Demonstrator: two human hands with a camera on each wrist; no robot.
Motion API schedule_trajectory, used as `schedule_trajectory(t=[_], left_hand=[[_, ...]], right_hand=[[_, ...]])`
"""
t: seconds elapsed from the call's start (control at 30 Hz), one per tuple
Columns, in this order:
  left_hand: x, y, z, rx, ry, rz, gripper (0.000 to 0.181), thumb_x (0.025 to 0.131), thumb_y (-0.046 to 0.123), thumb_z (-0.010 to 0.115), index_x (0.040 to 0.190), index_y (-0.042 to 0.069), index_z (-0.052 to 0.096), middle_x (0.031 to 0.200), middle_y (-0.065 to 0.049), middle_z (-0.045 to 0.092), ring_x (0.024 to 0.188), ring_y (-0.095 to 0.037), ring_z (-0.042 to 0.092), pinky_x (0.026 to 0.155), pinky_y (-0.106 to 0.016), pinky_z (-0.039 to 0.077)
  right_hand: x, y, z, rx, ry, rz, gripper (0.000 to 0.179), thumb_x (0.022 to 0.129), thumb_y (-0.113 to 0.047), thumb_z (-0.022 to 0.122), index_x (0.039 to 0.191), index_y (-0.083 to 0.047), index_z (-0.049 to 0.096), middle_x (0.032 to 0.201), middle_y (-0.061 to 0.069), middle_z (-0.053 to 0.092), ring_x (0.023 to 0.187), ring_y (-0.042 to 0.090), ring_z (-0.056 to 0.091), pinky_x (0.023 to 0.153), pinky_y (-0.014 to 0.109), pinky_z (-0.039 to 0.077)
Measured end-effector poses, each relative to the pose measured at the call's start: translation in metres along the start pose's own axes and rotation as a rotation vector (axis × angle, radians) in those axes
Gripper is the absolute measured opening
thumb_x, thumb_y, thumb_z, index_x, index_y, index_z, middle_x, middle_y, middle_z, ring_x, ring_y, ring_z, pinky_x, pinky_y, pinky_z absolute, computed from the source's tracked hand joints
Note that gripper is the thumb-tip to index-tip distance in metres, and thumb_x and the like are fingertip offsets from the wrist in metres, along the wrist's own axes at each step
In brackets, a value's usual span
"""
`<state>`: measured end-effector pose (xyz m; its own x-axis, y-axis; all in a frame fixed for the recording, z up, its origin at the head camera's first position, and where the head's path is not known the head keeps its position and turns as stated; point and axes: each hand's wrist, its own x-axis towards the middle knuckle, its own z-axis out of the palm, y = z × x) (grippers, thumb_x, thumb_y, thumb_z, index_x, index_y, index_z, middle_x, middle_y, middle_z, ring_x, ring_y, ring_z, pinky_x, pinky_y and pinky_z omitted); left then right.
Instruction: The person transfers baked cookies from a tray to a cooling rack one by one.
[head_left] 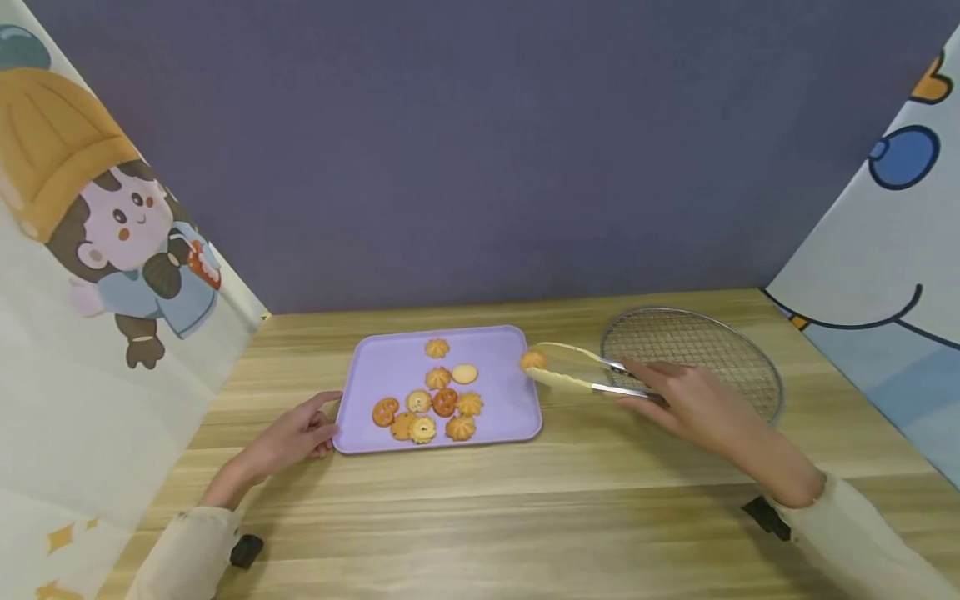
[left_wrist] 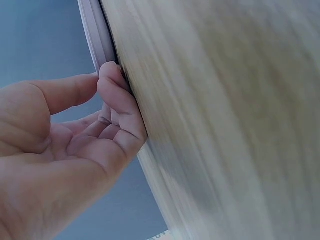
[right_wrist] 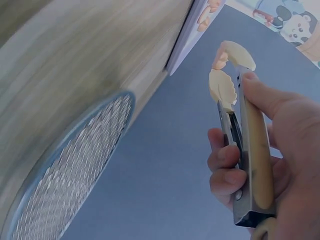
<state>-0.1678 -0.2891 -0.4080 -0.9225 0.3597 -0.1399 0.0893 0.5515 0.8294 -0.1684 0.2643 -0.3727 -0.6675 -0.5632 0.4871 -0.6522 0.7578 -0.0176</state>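
My right hand (head_left: pixel 701 408) grips a pair of metal tongs (right_wrist: pixel 256 170) with cream-coloured tips. Between those tips is a golden flower-shaped cookie (head_left: pixel 533 360), raised at the right edge of a lilac tray (head_left: pixel 375 367). My left hand (head_left: pixel 288 437) holds the tray's left edge; in the left wrist view its thumb and curled index finger meet at the rim. Several cookies lie on the tray: golden swirled ones (head_left: pixel 461 428), brown pretzel-shaped ones (head_left: pixel 386 412), pale ring-like ones (head_left: pixel 422 430) and a plain round one (head_left: pixel 464 373).
A round wire mesh rack (head_left: pixel 690 342) lies on the wood-grain table (head_left: pixel 465 517) at the right, partly behind my right hand. A dark blue-grey panel (head_left: pixel 480 167) stands at the back. Cartoon-printed panels flank the table on both sides.
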Motion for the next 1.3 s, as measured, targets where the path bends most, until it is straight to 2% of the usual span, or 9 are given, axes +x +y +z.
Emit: schedule_trajectory(t=[0.17,0.3,0.4,0.53,0.67,0.77,0.9,1.13,1.3], left_hand=[[-0.001,-0.001,0.001,0.002,0.008,0.01,0.055,0.1,0.0,0.052,0.149,-0.01,0.027,0.078,-0.012,0.057,0.066,-0.015,0.055,0.058,-0.026,0.049],[-0.002,-0.002,0.002,0.012,0.006,0.006,0.055,0.101,0.0,0.052,0.149,-0.01,0.027,0.078,-0.011,0.058,0.067,-0.015,0.056,0.058,-0.025,0.049],[0.0,-0.002,0.004,0.003,0.0,0.004,0.055,0.101,0.001,0.052,0.149,-0.01,0.027,0.079,-0.012,0.058,0.068,-0.015,0.056,0.059,-0.025,0.049],[0.002,-0.001,0.005,-0.016,0.0,-0.006,0.056,0.101,0.001,0.052,0.149,-0.009,0.027,0.08,-0.012,0.058,0.069,-0.016,0.056,0.059,-0.025,0.05],[0.002,0.0,0.005,-0.01,-0.001,-0.013,0.056,0.101,0.0,0.052,0.149,-0.009,0.027,0.079,-0.012,0.058,0.068,-0.017,0.057,0.059,-0.026,0.05],[0.003,0.001,0.005,0.015,0.003,0.001,0.055,0.101,0.0,0.052,0.149,-0.01,0.027,0.079,-0.012,0.058,0.068,-0.017,0.057,0.058,-0.026,0.05],[0.004,0.002,0.004,0.046,0.013,0.004,0.055,0.1,-0.001,0.052,0.148,-0.011,0.028,0.078,-0.011,0.058,0.067,-0.016,0.057,0.058,-0.026,0.05],[0.003,0.004,0.003,0.057,0.015,-0.003,0.054,0.1,-0.001,0.052,0.148,-0.011,0.028,0.079,-0.012,0.059,0.068,-0.018,0.058,0.059,-0.026,0.051],[0.002,0.002,0.003,0.038,0.013,-0.009,0.055,0.1,-0.001,0.053,0.148,-0.011,0.028,0.079,-0.012,0.059,0.068,-0.017,0.058,0.059,-0.026,0.051]], right_hand=[[-0.013,0.006,-0.014,-0.016,0.008,0.0,0.052,0.083,-0.031,0.079,0.124,0.0,0.068,0.1,0.021,0.072,0.063,0.022,0.069,0.054,0.04,0.055],[-0.023,0.011,-0.022,-0.045,0.049,0.009,0.053,0.081,-0.035,0.08,0.121,-0.001,0.069,0.095,0.02,0.073,0.059,0.023,0.067,0.051,0.041,0.054],[-0.032,0.015,-0.029,-0.066,0.066,0.063,0.057,0.081,-0.04,0.079,0.121,-0.001,0.069,0.095,0.021,0.073,0.053,0.021,0.063,0.049,0.042,0.052],[-0.045,0.023,-0.034,-0.068,0.046,0.128,0.06,0.081,-0.039,0.079,0.125,0.0,0.066,0.1,0.025,0.071,0.053,0.022,0.063,0.053,0.047,0.052],[-0.054,0.032,-0.034,-0.074,0.041,0.146,0.058,0.081,-0.034,0.081,0.122,0.004,0.066,0.096,0.026,0.071,0.054,0.025,0.063,0.051,0.045,0.052],[-0.057,0.039,-0.034,-0.084,0.022,0.176,0.057,0.082,-0.032,0.08,0.122,0.006,0.065,0.089,0.022,0.07,0.05,0.021,0.059,0.043,0.037,0.046],[-0.055,0.047,-0.031,-0.097,-0.027,0.223,0.054,0.086,-0.032,0.077,0.124,0.004,0.064,0.082,0.015,0.068,0.049,0.014,0.054,0.04,0.029,0.036],[-0.062,0.062,-0.023,-0.112,-0.04,0.257,0.053,0.086,-0.03,0.077,0.124,0.005,0.064,0.067,-0.003,0.054,0.05,0.009,0.041,0.043,0.03,0.033],[-0.068,0.07,-0.018,-0.122,-0.029,0.26,0.051,0.086,-0.03,0.077,0.122,0.005,0.066,0.063,-0.004,0.048,0.047,0.009,0.035,0.042,0.029,0.029]])
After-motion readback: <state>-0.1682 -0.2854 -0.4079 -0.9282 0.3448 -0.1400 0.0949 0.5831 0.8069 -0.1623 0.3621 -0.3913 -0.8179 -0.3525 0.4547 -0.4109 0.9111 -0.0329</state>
